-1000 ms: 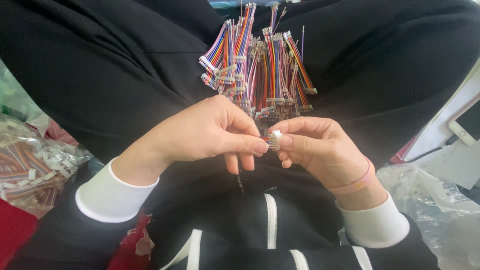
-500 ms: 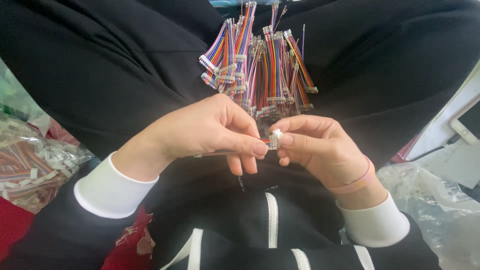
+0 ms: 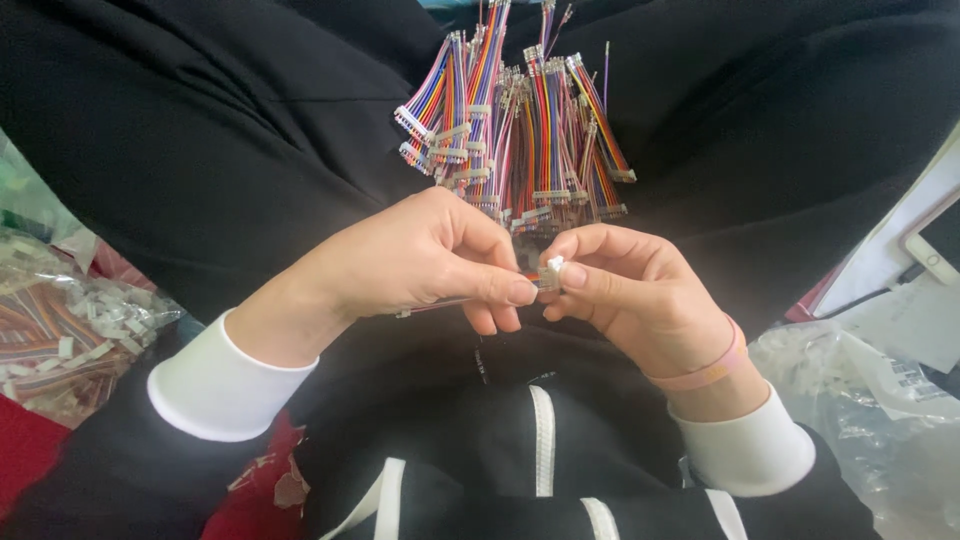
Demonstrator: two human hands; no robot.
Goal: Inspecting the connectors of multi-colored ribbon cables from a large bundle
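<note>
Little has moved: left hand [image 3: 420,260] and right hand [image 3: 625,285] pinch the white connector [image 3: 551,273] between them.

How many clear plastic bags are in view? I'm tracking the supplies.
2. One bag lies at the left edge, holding coloured wires and white connectors; another bag lies at lower right beside the right wrist. More may be out of frame.

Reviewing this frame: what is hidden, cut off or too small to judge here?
- Small white connector, head view: mostly covered by the fingertips of the left hand and right hand; its pins are too small to see.
- Thin wire, head view: its run vanishes under the left palm.
- Bundle of coloured cables: tops cut off by the upper edge.
- Phone: cut off by the right edge.
</note>
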